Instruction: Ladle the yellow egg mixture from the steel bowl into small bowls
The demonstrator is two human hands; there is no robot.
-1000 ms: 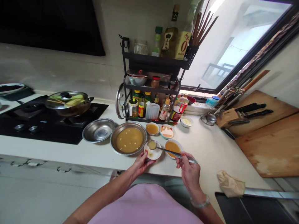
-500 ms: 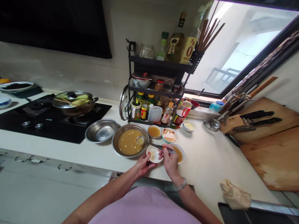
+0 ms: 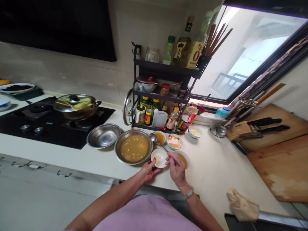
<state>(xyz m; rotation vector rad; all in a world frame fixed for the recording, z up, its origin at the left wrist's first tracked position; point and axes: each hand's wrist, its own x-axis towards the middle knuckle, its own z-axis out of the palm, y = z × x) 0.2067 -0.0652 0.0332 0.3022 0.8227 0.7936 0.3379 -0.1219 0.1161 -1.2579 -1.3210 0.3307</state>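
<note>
My left hand (image 3: 147,170) is closed on the near rim of a small white bowl (image 3: 159,158) on the counter. My right hand (image 3: 176,167) is closed on the handle of a metal spoon (image 3: 153,137), whose bowl sits at the right rim of a large steel bowl of yellow-brown liquid (image 3: 133,150), by a small dish of the same liquid (image 3: 159,137). Behind my right hand a further small bowl of yellow liquid (image 3: 185,159) shows in part. A dish with pale orange sauce (image 3: 174,141) stands just beyond.
An empty steel bowl (image 3: 104,136) lies left of the large one. A lidded pan (image 3: 73,106) sits on the black hob (image 3: 29,126). A black spice rack (image 3: 166,93) stands behind the bowls. At right are a knife block (image 3: 243,131), wooden boards (image 3: 281,160) and a crumpled cloth (image 3: 243,200).
My right hand carried the spoon from over the small white bowl to the large steel bowl, then back to that bowl's right rim. My left hand stayed on the white bowl.
</note>
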